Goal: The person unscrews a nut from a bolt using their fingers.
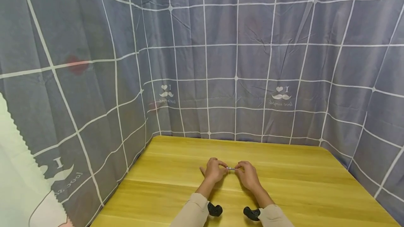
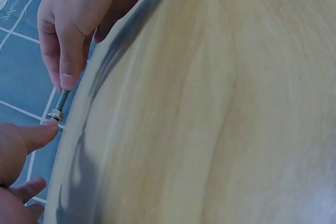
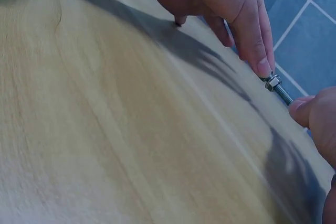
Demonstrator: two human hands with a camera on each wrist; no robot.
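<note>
Both hands meet over the table at a small metal bolt (image 1: 232, 169), held roughly level between them. My left hand (image 1: 214, 171) pinches one end, beside a shiny nut (image 3: 273, 83) with a ring-like flange or washer against it. From the other side, my right hand (image 1: 247, 175) pinches the threaded shank, its tip hidden by the thumb and fingers. Bare bolt threads (image 2: 62, 100) show between the nut and the right fingertips in the left wrist view. The left hand's fingertips cover whatever lies beyond the nut.
The yellow wood-grain table (image 1: 293, 178) spreads out under both hands. A grey curtain (image 1: 221, 62) with white grid lines hangs behind it and along both sides. Black wrist devices (image 1: 215, 209) sit at the beige sleeves (image 1: 190, 213). A pale cloth (image 1: 15, 171) hangs at far left.
</note>
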